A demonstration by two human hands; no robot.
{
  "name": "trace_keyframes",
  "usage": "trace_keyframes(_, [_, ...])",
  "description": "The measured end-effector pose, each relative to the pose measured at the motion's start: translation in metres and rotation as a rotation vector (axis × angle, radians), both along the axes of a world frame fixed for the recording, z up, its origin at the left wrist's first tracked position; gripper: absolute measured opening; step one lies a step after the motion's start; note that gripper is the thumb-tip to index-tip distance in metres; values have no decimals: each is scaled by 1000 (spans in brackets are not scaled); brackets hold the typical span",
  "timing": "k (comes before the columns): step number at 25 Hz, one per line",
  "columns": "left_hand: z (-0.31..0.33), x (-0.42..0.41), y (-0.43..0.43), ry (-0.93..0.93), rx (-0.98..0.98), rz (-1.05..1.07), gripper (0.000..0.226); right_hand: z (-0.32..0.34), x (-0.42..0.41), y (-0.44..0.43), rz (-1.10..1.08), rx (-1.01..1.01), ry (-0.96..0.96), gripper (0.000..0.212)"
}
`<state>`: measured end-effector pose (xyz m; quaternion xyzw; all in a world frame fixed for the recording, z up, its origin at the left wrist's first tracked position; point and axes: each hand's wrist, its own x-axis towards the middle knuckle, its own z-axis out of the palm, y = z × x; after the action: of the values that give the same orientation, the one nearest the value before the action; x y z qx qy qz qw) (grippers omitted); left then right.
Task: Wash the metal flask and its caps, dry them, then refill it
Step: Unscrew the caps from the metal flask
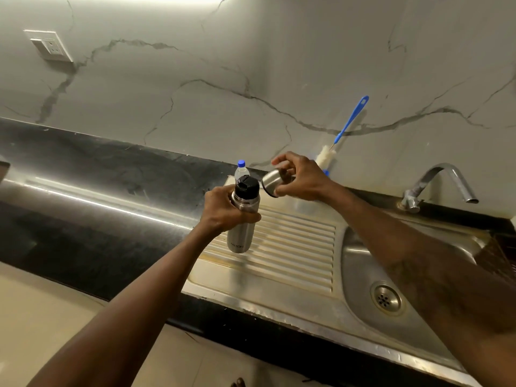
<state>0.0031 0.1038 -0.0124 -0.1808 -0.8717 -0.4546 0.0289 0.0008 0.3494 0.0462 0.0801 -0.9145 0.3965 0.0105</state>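
Left hand (223, 209) gripping steel flask (240, 227) around upper body, holding it upright above ribbed drainboard (293, 247); black inner stopper (246, 186) sitting on neck. Right hand (300, 177) pinching steel outer cap (272, 182), tilted, just right of flask top, not touching it. Plastic water bottle (241, 169) partly hiding behind flask. Bottle brush (342, 135) leaning on wall, base hiding behind right hand. Flask lettering unreadable.

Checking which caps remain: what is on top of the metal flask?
A black inner cap sits on the neck of the flask; the steel outer cap is off, held in the right hand. The mouth and inside are covered.
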Motion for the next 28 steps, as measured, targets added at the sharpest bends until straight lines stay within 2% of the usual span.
trace_keyframes(4, [-5,3,-16,-1,54,36,48,-64,-7,-10,-83,155,-106,57])
trace_keyframes(9, [-13,1,-32,-3,94,16,50,-123,-21,-26,-59,224,-192,71])
trace_keyframes(11, [-20,-1,-34,-6,103,9,50,-138,-28,-28,-66,252,-215,69])
trace_keyframes(15, [-29,-9,-34,-8,112,-6,53,-161,-41,-30,-34,267,-253,61])
trace_keyframes(21, [-39,-20,-32,-24,124,-14,55,-180,-52,-39,-38,255,-274,73])
trace_keyframes(26, [-38,-24,-31,-55,139,-16,55,-188,-55,-41,-40,267,-304,72])
trace_keyframes(28, [-36,-23,-29,-64,141,-8,55,-189,-55,-38,-54,267,-323,81])
